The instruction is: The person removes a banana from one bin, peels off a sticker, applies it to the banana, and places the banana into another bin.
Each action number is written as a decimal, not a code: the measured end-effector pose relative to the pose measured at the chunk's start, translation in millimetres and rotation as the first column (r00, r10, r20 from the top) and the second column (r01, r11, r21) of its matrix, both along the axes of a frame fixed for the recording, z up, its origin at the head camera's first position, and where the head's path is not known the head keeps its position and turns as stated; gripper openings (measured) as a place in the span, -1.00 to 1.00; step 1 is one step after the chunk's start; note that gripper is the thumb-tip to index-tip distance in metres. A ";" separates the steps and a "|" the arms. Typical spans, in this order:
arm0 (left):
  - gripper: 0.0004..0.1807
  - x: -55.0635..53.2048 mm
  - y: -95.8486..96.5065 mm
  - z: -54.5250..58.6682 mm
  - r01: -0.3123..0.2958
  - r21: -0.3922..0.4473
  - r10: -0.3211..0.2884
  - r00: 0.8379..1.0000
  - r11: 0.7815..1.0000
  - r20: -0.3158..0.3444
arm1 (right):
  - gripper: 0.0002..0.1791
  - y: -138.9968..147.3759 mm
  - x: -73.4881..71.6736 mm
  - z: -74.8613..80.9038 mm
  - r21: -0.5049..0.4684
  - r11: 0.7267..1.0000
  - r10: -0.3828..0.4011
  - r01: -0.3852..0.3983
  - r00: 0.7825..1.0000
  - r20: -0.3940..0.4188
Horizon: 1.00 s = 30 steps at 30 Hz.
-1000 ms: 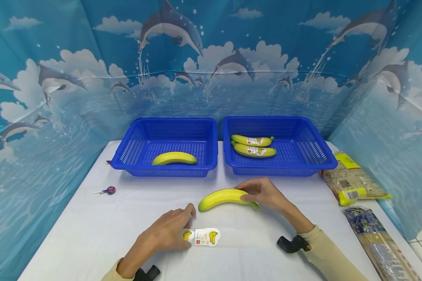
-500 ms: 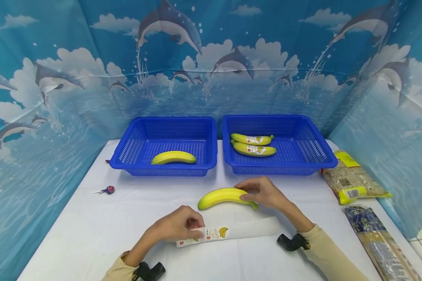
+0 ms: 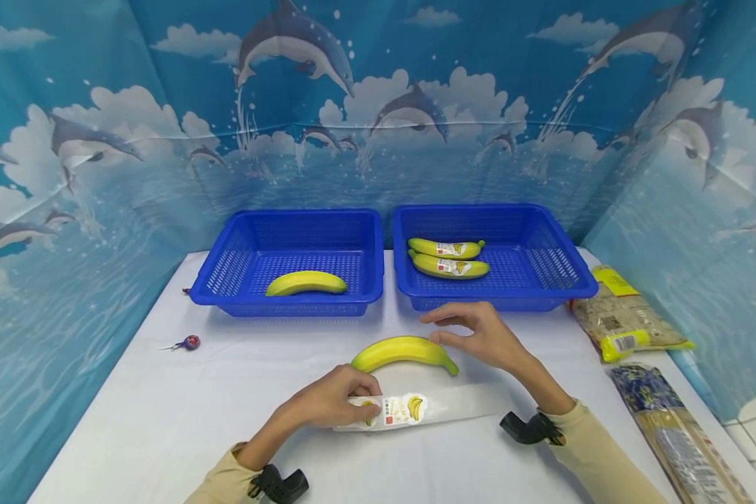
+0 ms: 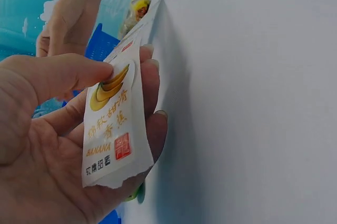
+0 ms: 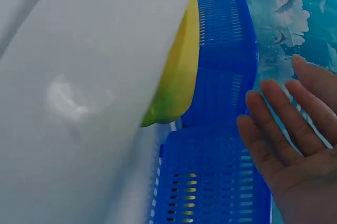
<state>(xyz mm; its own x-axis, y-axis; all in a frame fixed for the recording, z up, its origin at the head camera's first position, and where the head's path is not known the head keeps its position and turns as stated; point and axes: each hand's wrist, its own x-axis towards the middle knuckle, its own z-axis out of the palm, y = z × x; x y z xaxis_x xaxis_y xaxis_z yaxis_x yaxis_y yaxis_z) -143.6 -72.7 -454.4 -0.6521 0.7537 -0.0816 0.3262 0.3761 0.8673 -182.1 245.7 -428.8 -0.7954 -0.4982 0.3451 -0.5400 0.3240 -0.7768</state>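
A strip of banana stickers (image 3: pixel 407 408) on pale backing lies slanted above the white table, its left end pinched between the thumb and fingers of my left hand (image 3: pixel 329 399). Up close in the left wrist view, the sticker strip (image 4: pixel 108 129) carries printed bananas and characters. Behind it, a yellow banana (image 3: pixel 403 348) without a sticker rests on the table. My right hand (image 3: pixel 488 337) hovers at the banana's right end, fingers extended and holding nothing. In the right wrist view the backing hides part of the banana (image 5: pixel 184 60).
A left blue basket (image 3: pixel 290 308) contains one plain banana (image 3: pixel 305 282). Two stickered bananas (image 3: pixel 450 266) lie in the right blue basket (image 3: pixel 498 302). A lollipop (image 3: pixel 191 342) is at the left; a grain bag (image 3: pixel 624 315) and a long noodle packet (image 3: pixel 674 427) line the right edge.
My left hand has picked up the sticker strip's left end and moved it right, toward the banana. My right hand has let go of the banana and its fingers have spread.
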 end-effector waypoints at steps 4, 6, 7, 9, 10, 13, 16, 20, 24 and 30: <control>-0.93 -2.7 5.5 2.9 -0.006 0.006 0.006 1.000 1.000 0.007 | -0.74 -4.2 5.8 8.6 -0.010 0.997 0.071 -0.072 0.996 -0.054; -0.92 -4.6 9.6 4.7 0.002 0.010 -0.002 1.000 1.000 0.013 | -0.76 -7.2 9.7 11.8 0.008 0.991 0.132 -0.132 0.989 -0.064; -0.92 -5.6 11.7 5.5 0.011 0.014 -0.012 1.000 1.000 0.014 | -0.76 -9.1 11.9 13.1 0.020 0.986 0.168 -0.167 0.984 -0.066; -0.91 -7.2 15.4 7.1 0.029 0.022 -0.030 0.999 0.999 0.018 | -0.77 -13.6 16.7 15.2 0.039 0.969 0.248 -0.246 0.967 -0.064; -0.91 -7.9 17.1 7.7 0.040 0.029 -0.040 0.999 0.999 0.019 | -0.77 -16.0 19.1 16.1 0.049 0.958 0.285 -0.282 0.956 -0.063; -0.92 -9.3 20.7 8.9 0.067 0.048 -0.068 0.997 0.997 0.025 | -0.76 -24.0 25.4 17.6 0.080 0.926 0.374 -0.369 0.925 -0.060; -0.91 -9.5 22.6 9.4 0.079 0.064 -0.081 0.996 0.995 0.035 | -0.73 -30.7 29.9 18.2 0.130 0.902 0.422 -0.411 0.904 -0.068; -0.90 -9.1 23.3 10.0 0.079 0.075 -0.083 0.995 0.994 0.056 | -0.70 -35.9 32.1 16.4 0.166 0.884 0.452 -0.437 0.890 -0.063; -0.90 -9.0 22.8 11.4 0.072 0.081 -0.078 0.994 0.994 0.082 | -0.70 -38.0 32.1 12.5 0.166 0.883 0.450 -0.440 0.893 -0.026; -0.90 -9.2 21.5 14.6 0.071 0.128 -0.085 0.990 0.989 0.113 | -0.74 -39.9 33.8 7.4 0.172 0.897 0.410 -0.408 0.912 0.027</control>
<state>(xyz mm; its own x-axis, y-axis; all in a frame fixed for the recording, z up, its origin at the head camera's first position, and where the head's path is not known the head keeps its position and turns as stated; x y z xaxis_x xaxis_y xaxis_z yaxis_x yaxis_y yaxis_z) -152.8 -51.2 -439.8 -0.5823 0.8109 -0.0578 0.2429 0.2414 0.9395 -148.4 205.8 -421.4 -0.5060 -0.8306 0.2326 -0.6608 0.1999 -0.7234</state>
